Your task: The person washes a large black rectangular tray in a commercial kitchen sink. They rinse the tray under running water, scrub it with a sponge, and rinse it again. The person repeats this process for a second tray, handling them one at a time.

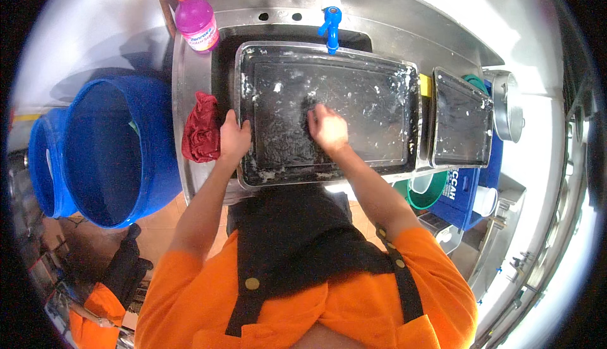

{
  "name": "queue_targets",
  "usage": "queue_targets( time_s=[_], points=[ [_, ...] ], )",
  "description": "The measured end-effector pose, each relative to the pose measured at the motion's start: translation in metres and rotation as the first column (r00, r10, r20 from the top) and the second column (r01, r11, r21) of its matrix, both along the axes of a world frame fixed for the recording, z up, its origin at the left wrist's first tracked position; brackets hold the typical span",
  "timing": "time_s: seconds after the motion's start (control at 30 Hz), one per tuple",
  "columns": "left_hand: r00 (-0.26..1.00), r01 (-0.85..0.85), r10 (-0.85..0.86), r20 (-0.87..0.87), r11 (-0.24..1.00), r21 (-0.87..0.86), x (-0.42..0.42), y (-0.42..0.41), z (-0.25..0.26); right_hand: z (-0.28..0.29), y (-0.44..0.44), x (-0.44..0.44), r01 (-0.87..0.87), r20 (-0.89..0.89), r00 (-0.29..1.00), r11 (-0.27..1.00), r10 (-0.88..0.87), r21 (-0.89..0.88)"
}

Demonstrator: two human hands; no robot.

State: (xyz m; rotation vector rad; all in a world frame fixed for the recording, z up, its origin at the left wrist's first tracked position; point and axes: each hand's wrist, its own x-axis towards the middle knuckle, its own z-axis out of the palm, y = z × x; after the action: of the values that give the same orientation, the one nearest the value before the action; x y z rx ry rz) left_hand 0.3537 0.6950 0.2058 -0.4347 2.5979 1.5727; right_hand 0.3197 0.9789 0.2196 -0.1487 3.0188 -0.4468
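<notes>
A large dark metal baking tray (379, 112) with white residue lies across a stainless steel sink (223, 59). My left hand (235, 136) grips its left rim, thumb on the inner side. On the tray's middle rests my right hand (328, 128), fingers curled and slightly blurred; whether something small is under them cannot be told. A crumpled red cloth (201, 131) lies just left of my left hand. Above the tray's far edge is a blue plastic tap (333, 29). At the back left stands a purple detergent bottle (197, 22) with an orange cap.
Blue plastic barrels (159, 159) stand at the left. To the right are a second dirty tray (462, 121), a yellow object (425, 86), a round metal pan (510, 107), a green bucket (438, 192) and a blue crate (457, 206). A person in orange (97, 316) is at the lower left.
</notes>
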Motion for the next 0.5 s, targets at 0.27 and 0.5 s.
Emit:
queue_targets(
  time_s=[0.27,0.5],
  points=[
    [0.999,0.021,-0.024,-0.025,0.993,-0.114,0.0,0.001,-0.003,0.009,0.024,-0.061,0.136,-0.101,0.987,0.988,-0.128,0.071],
    [1.0,0.004,-0.004,-0.002,0.999,-0.039,0.001,0.012,0.011,0.001,0.048,-0.071,0.145,-0.175,0.976,0.984,-0.125,0.103]
  ],
)
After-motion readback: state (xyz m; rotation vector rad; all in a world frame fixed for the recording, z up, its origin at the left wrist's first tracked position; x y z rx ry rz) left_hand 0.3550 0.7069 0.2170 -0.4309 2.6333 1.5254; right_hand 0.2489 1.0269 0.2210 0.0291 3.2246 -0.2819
